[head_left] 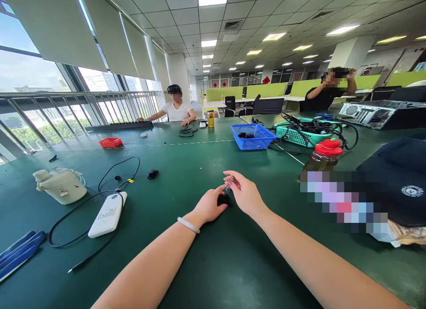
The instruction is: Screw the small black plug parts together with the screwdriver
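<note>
Landmark: the black part point(223, 200) under your hands, mid table point(186, 264), near edge.

Largest first:
- Table: dark green, so a dark part dropped on it is hard to find. Keep both hands low over the part.
- Cap point(399, 184), well right of the part, by the bottle point(324, 156). Your right forearm runs just beside them; a wide elbow swing could tip the bottle toward the part.
- Blue basket point(252, 136), beyond the part, well apart. No risk.
- Kettle point(60, 184), far left of the part. No risk.
- White unit point(108, 213), left of the part, its cable point(71, 213) looping toward the near edge. Snag it with your left forearm and the unit drags.
- Left hand point(209, 204): grip pressed onto the part, pinning it to the table. Fingers curl around it, so I can't tell how firm the hold is. If it slips, the part skids.
- Right hand point(244, 193): grip pinching a small clear piece point(230, 183) at the fingertips, just above the part. A tip-only pinch is weak; a twist or side load could flick the piece away.
</note>
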`<state>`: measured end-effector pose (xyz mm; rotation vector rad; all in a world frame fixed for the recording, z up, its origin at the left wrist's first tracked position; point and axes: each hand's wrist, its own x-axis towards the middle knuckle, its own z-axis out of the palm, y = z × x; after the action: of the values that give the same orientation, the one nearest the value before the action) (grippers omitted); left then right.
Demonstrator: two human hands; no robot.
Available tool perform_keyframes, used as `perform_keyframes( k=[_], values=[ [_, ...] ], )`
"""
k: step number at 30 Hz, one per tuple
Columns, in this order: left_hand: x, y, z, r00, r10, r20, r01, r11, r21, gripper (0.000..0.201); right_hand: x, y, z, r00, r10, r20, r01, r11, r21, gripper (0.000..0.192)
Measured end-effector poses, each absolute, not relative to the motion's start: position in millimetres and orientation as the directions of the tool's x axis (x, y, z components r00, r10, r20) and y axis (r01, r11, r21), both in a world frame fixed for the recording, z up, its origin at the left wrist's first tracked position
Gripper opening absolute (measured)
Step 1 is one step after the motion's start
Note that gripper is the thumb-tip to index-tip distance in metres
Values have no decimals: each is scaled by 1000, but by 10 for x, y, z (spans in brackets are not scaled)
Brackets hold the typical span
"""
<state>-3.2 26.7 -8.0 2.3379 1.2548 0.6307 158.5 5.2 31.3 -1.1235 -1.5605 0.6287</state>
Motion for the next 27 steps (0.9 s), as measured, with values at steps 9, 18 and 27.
perform_keyframes(
  k=[9,18,27],
  values=[
    [-19,247,-40,490,849,197,671,-512,537,48,1476,172,422,68,885,461,398,400,-825,19],
    [-45,273,-90,512,830,222,620,-536,573,61,1644,-25,164,-142,787,601,406,600,-689,38],
    [-48,257,-64,502,840,203,634,-518,574,71,1810,14,37,-101,806,584,322,582,-747,36]
  ],
)
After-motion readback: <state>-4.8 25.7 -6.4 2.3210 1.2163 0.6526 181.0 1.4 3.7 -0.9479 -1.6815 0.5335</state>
